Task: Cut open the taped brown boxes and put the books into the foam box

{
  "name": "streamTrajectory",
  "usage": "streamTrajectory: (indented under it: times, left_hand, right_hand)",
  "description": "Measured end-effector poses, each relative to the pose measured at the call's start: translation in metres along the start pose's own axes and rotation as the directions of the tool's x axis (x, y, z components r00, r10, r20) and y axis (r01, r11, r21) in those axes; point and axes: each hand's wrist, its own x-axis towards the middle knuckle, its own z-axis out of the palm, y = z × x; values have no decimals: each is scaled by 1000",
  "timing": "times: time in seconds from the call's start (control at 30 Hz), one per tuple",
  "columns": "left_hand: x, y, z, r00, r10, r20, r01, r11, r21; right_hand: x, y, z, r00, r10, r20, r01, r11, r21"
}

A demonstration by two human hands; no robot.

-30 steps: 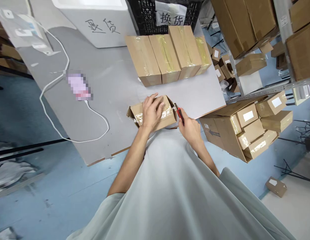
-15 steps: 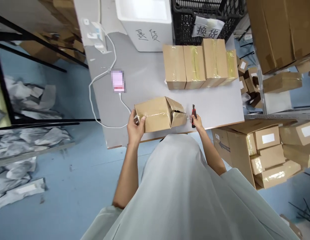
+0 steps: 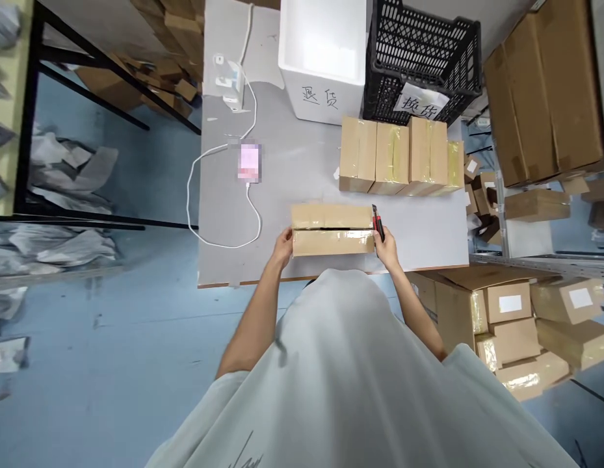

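Observation:
A brown cardboard box with shiny clear tape lies near the front edge of the table, and a dark slit runs along the seam between its top flaps. My left hand grips the box's left end, its fingers partly hidden behind the cardboard. At the other end, my right hand is closed around a red and black box cutter, whose tip points away from me. The right hand's fingers are against or very near the box's right end; exact contact is hard to see.
Several taped boxes stand in a row at the table's back right. Behind them are a white bin and a black crate. A phone with a white cable lies left. A big carton of boxes stands on the right.
The box has turned so that its slit seam faces up and its length lies straight across. My right hand with the box cutter has come up to its right end. The camera view has shifted.

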Motion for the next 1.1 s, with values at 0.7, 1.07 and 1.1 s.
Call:
streamTrajectory:
  times: [0.7,1.07,1.1]
  left_hand:
    - [-63,47,26,693,444,568,-700,224,678]
    - [-98,5,18,550,484,681,-810,112,575]
    - [-100,1,18,553,474,685,-815,135,564]
  right_hand:
    - [56,-6,-16,877,-437,198,480,806,-347]
    - [118,-78,-11,722,-426,546,656,674,-341]
    - [127,-80,-9,757,-419,501,619,705,-346]
